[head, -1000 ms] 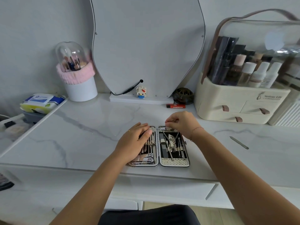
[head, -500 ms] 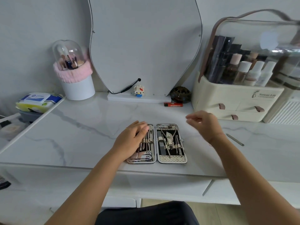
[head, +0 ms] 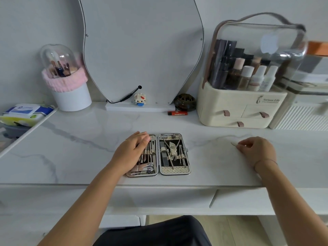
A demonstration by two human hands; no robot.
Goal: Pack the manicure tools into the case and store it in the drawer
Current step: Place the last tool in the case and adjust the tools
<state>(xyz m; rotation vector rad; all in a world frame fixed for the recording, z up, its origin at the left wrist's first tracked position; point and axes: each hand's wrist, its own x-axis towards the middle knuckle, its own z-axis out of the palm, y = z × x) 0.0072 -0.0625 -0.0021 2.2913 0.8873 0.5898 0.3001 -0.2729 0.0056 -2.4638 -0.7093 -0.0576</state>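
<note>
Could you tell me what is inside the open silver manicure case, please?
Slim metal tools sit strapped in both halves of the open silver manicure case. The left hand rests over the left half, hiding whatever lies beneath.

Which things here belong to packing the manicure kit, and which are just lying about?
Job: open case, loose metal tool, left hand, right hand.
Lying about: lighter, wipes pack, brush holder, cosmetics organizer, toy figure, mirror.

You see soft, even light and faint shadows; glare spots the clear organizer lid (head: 269,41), and the view's right edge blurs and bends.
</note>
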